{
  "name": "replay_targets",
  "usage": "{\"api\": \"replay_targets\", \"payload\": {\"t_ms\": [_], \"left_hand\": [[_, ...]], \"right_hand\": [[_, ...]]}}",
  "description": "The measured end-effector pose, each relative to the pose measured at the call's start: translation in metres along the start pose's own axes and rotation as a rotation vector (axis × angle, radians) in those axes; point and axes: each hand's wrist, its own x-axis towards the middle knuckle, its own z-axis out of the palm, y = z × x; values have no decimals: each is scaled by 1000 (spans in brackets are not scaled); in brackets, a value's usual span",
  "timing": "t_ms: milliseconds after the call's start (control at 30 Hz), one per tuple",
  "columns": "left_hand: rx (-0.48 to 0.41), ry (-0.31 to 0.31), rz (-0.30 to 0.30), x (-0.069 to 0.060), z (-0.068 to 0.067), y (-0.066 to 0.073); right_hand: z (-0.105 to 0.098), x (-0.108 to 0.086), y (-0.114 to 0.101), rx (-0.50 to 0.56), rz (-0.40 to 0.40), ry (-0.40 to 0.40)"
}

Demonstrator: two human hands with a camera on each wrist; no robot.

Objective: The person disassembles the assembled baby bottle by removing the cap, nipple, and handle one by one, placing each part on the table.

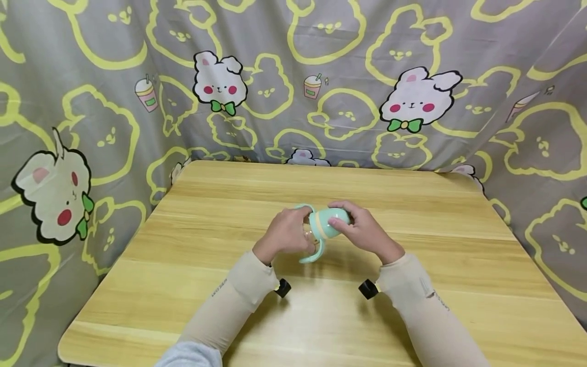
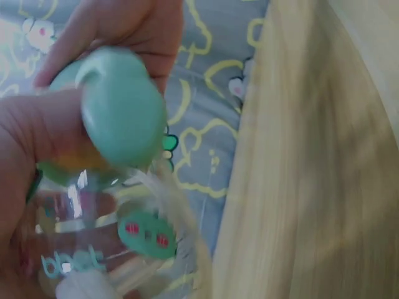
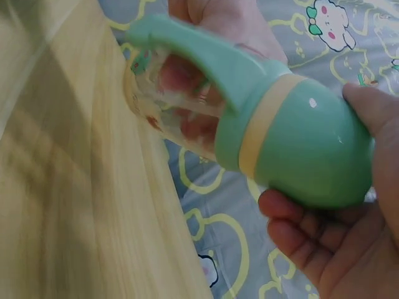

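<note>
A baby bottle point(image 1: 319, 226) is held tilted above the table, its mint-green domed cap point(image 3: 315, 143) towards the right hand. It has a cream ring point(image 3: 265, 128), two mint handles point(image 3: 206, 56) and a clear body point(image 2: 118, 243) with small printed figures. My left hand point(image 1: 290, 230) grips the clear body between the handles, fingers wrapped behind it. With thumb and fingers my right hand point(image 1: 362, 228) holds the domed cap. The cap sits against the ring, with no gap visible.
Beneath the hands spreads a light wood-grain table point(image 1: 183, 265). A grey curtain point(image 1: 275, 117) printed with yellow outlines and white rabbits hangs behind it and at both sides. Small black wrist devices point(image 1: 283, 288) protrude inward from the beige sleeves point(image 1: 224, 300).
</note>
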Motion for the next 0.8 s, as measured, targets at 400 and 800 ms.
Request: {"api": "replay_targets", "payload": {"t_ms": [400,800], "left_hand": [[-73,16,-25,0,3,6],[-59,16,-32,-1,5,2]], "right_hand": [[-1,2,2,-100,-74,44],[3,7,-2,-79,141,21]]}}
